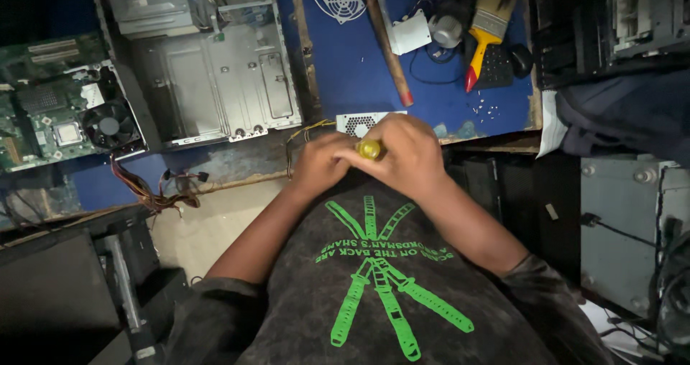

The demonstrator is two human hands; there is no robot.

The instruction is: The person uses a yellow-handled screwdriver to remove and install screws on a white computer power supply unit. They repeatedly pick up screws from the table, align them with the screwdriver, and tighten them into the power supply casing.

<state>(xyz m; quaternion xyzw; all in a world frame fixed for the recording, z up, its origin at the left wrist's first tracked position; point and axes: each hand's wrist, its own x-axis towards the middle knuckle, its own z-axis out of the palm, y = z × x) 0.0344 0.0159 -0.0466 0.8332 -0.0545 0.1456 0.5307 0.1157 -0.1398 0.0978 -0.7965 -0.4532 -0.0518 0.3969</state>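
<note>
A translucent yellow, rounded screwdriver handle (370, 149) is held upright between both hands at the near edge of the blue-topped bench (359, 70), directly over a small grey metal power-supply box with a perforated vent (357, 123). The right hand (406, 153) is wrapped over the handle from the right, its grip pressed together around it; the left hand (321, 160) is curled in from the left, fingers bunched against the handle's base, though whether the shaft itself is pinched cannot be told. The tip and the screw are hidden under the hands. For this turning step, the tool is best kept in line with the screw, pressed firmly downward and rotated slowly, so that slipping is avoided. Both forearms are angled inward from the torso, wrists meeting at the centre, elbows spread outward. Farther off, an open grey metal computer case (215, 77) lies to the left, a green circuit board with a black fan (65, 113) beyond it, and a yellow-handled paintbrush (487, 27) rests at the far right.
</note>
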